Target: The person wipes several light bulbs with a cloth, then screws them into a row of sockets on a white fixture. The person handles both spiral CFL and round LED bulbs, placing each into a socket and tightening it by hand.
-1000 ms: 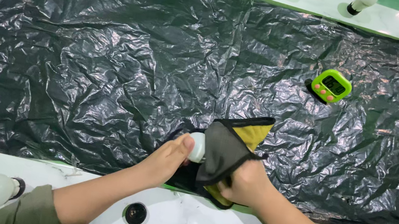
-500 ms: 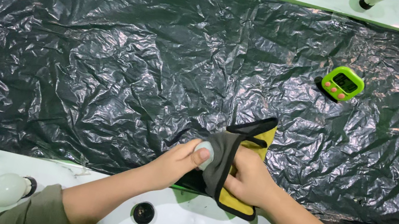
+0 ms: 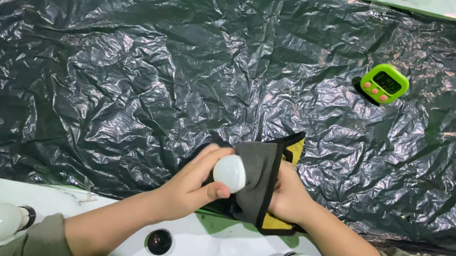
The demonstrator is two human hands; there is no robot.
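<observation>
Lower centre: left hand (image 3: 190, 181) grips a bulb (image 3: 230, 173); right hand (image 3: 286, 196) clamps cloth (image 3: 257, 180) against it, wiping unfinished.

Crinkled, glossy black plastic sheeting (image 3: 126, 66) covers the table. On it, a shiny green plastic timer (image 3: 384, 83); near its front edge, a smooth frosted white bulb (image 3: 230, 173) against soft, matt grey-and-yellow cloth (image 3: 260, 184).
</observation>
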